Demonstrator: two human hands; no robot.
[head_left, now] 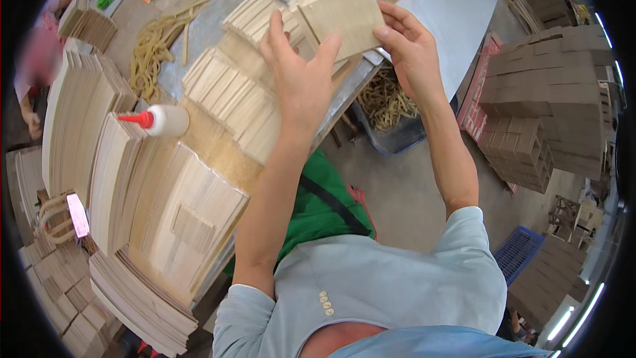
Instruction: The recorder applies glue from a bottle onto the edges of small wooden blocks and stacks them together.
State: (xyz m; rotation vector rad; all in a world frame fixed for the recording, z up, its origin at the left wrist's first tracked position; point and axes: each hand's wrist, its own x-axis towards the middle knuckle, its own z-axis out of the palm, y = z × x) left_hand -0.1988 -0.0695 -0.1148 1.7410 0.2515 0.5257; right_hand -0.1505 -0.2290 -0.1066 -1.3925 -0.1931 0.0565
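Gripping the wooden panel (341,14) by its right edge with your right hand (412,50), you are spreading your left hand (299,73) open beside its opposite edge, contact unclear.

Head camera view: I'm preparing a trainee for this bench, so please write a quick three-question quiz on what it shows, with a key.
1. Multiple choice: what colour is the nozzle on the white bottle?
A) green
B) red
C) blue
2. True or false: the right hand grips an edge of a piece of wood.
3. Fill in the blank: the big pile of brown boxes is on the person's ____ side.

Key: 1. B, red. 2. True. 3. Right.
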